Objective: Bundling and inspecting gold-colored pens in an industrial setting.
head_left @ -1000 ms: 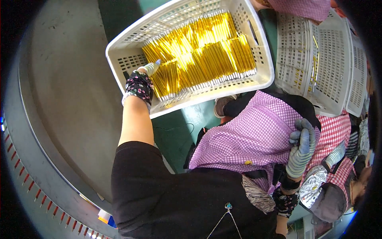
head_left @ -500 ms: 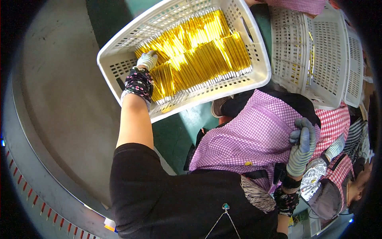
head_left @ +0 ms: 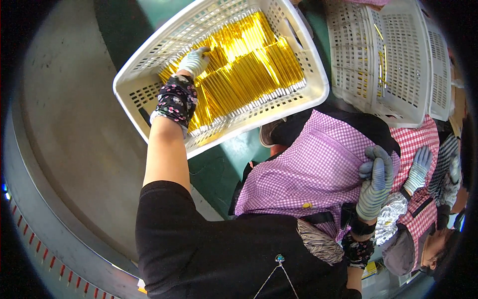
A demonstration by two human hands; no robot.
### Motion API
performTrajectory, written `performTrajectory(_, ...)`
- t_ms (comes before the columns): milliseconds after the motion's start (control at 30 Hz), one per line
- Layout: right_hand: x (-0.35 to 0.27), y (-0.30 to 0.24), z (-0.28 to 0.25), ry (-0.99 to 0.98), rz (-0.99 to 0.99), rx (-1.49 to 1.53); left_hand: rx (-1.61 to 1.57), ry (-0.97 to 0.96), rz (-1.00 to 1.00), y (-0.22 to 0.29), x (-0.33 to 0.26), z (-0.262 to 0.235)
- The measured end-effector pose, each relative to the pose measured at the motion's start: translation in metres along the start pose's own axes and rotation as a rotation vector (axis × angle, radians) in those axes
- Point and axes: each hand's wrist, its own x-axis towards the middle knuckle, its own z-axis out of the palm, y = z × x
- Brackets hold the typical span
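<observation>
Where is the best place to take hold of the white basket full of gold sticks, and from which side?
Probably by the cut-out handle in the short end wall of the white basket, reaching from outside that end. The gold sticks fill the inside, and the left hand already rests on them near the opposite end.

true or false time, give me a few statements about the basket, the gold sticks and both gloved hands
1. The left hand reaches into the white basket and rests on the gold sticks. True.
2. The white basket is empty. False: it is filled with thin gold sticks lying side by side.
3. The right hand is also in the basket. False: it rests against the pink checked apron, away from the basket.
4. Both hands wear knit gloves. True.
5. A second white basket to the right is packed full of sticks. False: only a few sticks show in it.
</observation>
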Motion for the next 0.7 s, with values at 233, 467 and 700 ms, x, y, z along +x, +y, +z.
performTrajectory(233,-0.003,-0.002,-0.004,0.094,0.018,0.018,0.308,-0.208,0.163,0.024,0.058,0.023)
performTrajectory(467,0.011,-0.012,0.000,-0.053,0.157,0.206,0.154,-0.092,0.036,0.008,0.026,-0.032)
performTrajectory(700,0.004,0.013,-0.018,-0.169,0.051,0.431,-0.273,0.028,0.199,0.150,0.026,-0.087)
